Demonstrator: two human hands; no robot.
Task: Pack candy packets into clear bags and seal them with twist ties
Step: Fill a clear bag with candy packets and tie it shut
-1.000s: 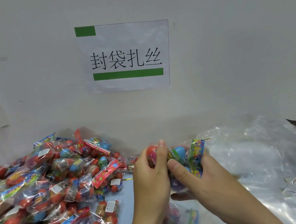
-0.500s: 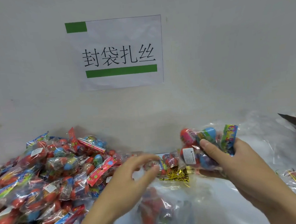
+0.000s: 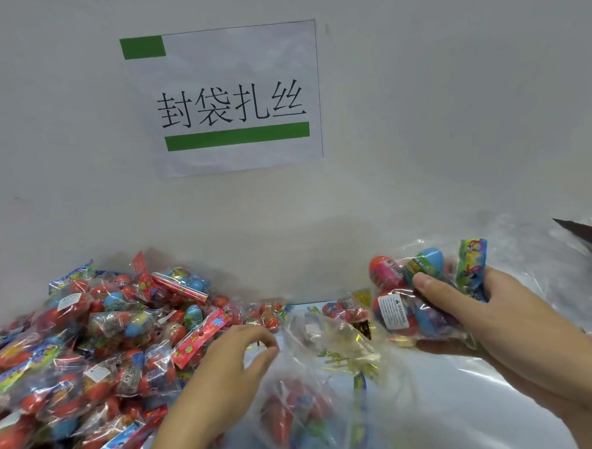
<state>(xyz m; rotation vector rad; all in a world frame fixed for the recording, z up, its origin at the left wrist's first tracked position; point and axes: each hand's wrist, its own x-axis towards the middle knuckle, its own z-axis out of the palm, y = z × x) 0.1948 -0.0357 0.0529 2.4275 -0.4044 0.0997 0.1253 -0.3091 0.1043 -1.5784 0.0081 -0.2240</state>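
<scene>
My right hand (image 3: pixel 491 320) grips a candy packet (image 3: pixel 411 297) of red and blue eggs with a colourful header card, lifted at the right. My left hand (image 3: pixel 226 368) hovers low in the middle with fingers loosely curled, holding nothing, its fingertips at the edge of a clear bag (image 3: pixel 317 388) that has candy inside. Gold twist ties (image 3: pixel 346 359) lie under the clear plastic between my hands.
A big heap of candy packets (image 3: pixel 98 337) fills the left of the table. Loose clear bags (image 3: pixel 529 253) pile up at the right. A dark object (image 3: pixel 590 239) pokes in at the right edge. A paper sign (image 3: pixel 226 97) hangs on the wall.
My hands have parted. The right hand carried the packet up and to the right. The left hand let go of it and dropped down toward the clear bag.
</scene>
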